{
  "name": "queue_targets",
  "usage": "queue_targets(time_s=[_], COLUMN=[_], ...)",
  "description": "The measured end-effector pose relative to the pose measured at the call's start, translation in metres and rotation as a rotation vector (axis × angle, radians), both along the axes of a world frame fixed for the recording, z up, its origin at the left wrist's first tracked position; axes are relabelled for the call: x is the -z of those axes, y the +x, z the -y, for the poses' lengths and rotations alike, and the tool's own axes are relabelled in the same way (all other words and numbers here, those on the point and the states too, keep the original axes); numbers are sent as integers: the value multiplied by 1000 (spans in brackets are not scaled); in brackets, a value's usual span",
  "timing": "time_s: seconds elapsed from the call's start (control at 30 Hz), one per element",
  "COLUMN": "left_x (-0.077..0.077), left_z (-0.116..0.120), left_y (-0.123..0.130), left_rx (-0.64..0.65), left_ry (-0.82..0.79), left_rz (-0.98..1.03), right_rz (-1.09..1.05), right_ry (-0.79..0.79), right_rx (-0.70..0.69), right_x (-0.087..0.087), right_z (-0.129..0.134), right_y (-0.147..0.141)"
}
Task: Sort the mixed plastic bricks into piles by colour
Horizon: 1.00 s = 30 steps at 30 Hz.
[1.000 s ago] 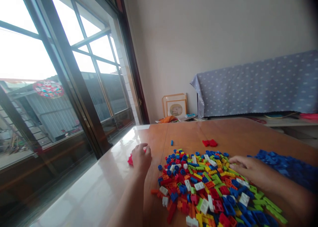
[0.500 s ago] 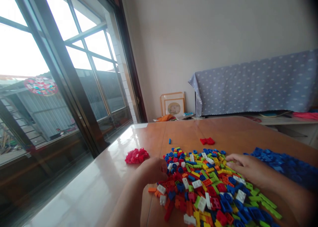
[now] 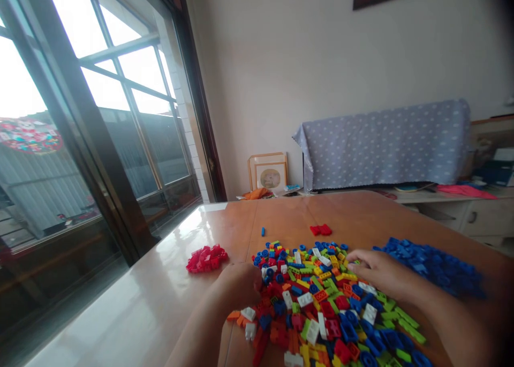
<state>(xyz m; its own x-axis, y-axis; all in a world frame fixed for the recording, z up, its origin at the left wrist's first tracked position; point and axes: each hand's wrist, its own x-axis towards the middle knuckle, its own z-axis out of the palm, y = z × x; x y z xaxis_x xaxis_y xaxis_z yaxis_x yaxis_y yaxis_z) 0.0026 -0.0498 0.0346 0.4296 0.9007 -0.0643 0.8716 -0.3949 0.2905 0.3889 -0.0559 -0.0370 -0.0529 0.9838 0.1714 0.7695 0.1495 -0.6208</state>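
Observation:
A wide spread of mixed toy bricks (image 3: 321,297) in red, blue, green, yellow, orange and white lies on the wooden table. At its left edge is my left hand (image 3: 243,281), fingers curled down among red and blue bricks; what they hold, if anything, is hidden. My right hand (image 3: 371,265) rests at the upper right edge of the spread, fingers bent over green and yellow bricks, their tips partly hidden. A pile of red bricks (image 3: 207,259) sits beyond my left hand, and a large pile of blue bricks (image 3: 431,262) lies right of my right hand.
A small blue brick (image 3: 263,231) and a few red bricks (image 3: 320,230) lie farther back on the table (image 3: 289,211). Behind stand framed pictures (image 3: 270,175) and a cabinet under a dotted blue cloth (image 3: 381,152). Large windows are at the left.
The camera view has shifted right and slightly upward, so the table's contents appear farther left. Both hands remain at about the same places on the brick spread.

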Motion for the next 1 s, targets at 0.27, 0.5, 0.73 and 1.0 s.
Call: queue_targets(time_s=[0.27, 0.5, 0.73, 1.0], left_x=[-5, 5, 16, 19], left_z=[1, 2, 8, 10], left_y=[3, 37, 64, 79], left_rx=[-29, 124, 149, 112], left_ry=[-102, -385, -606, -645], left_rz=[176, 783, 1149, 1219], right_rz=[-14, -78, -161, -171], right_ry=[-17, 78, 103, 78], right_rx=[-55, -104, -242, -301], right_x=[-24, -48, -66, -64], right_z=[11, 28, 50, 51], right_y=[-21, -58, -103, -112])
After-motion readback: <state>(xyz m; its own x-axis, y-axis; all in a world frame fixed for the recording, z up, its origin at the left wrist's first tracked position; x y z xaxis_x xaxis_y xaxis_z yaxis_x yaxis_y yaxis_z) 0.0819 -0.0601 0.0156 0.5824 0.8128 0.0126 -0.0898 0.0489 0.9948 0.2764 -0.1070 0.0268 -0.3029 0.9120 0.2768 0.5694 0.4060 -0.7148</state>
